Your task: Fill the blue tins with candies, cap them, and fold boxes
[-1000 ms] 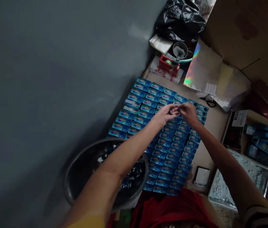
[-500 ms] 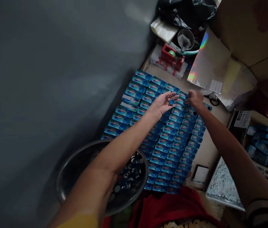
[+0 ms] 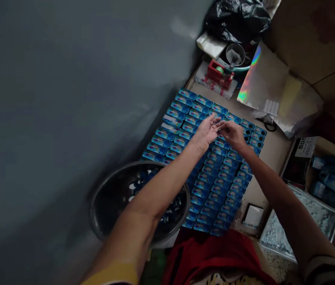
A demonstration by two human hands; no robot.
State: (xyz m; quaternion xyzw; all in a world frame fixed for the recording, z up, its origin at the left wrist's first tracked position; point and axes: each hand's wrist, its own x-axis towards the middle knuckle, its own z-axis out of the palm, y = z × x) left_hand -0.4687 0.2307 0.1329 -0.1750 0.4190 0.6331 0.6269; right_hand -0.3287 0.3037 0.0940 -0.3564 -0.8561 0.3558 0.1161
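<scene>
My left hand (image 3: 209,130) is palm up over the rows of blue cards, its fingers loosely stretched out and slightly curled. No piece shows on the bare part of its palm. My right hand (image 3: 231,134) meets the left fingertips with its thumb and fingers pinched together; what they pinch is hidden. Beneath both hands lie many small blue printed cards (image 3: 214,172), each with a round spot at one end. Some cards at the far right show dark round spots instead of blue. A dark metal bowl (image 3: 96,221) of small round pieces (image 3: 171,211) sits under my left forearm.
A red tape dispenser (image 3: 219,75) stands beyond the cards, near a black plastic bag (image 3: 238,19). Shiny holographic sheets (image 3: 265,79) lie at the back right. On the right are a carton of blue packets (image 3: 330,174), a clear tray of small pale pieces (image 3: 277,233) and a small white-topped device (image 3: 254,216).
My right hand has moved left from the cards to my left fingertips. The round blue piece seen on my left fingers before is now out of sight. The view has shifted slightly.
</scene>
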